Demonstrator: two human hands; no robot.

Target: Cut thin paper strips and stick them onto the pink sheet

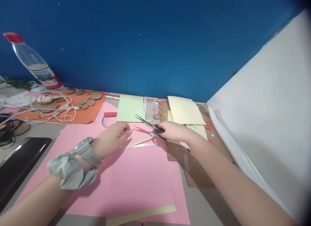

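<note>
My right hand [173, 131] grips a pair of dark-handled scissors [155, 127]. Their slim blades point left, slightly parted, above a pink sheet [143, 174]. To the left, my left hand [114, 138] hovers over the same sheet with loosely curled, slightly parted fingers and nothing visible between them. Narrow pale yellow paper strips [139, 141] lie between the hands, below the blades. Beyond them is a light green sheet [130, 108]. A pale yellow sheet [186, 111] lies just past my right hand. Near the front edge rests another yellow-green strip [145, 214].
An orange sheet [94, 106] at the left bears cardboard discs [94, 95] and a tangled white cable [64, 111]. Behind it stands a red-capped bottle [40, 64]. A black glossy object [21, 167] lies at left. Cardboard [196, 171] is under my right arm, beside a white panel [267, 106].
</note>
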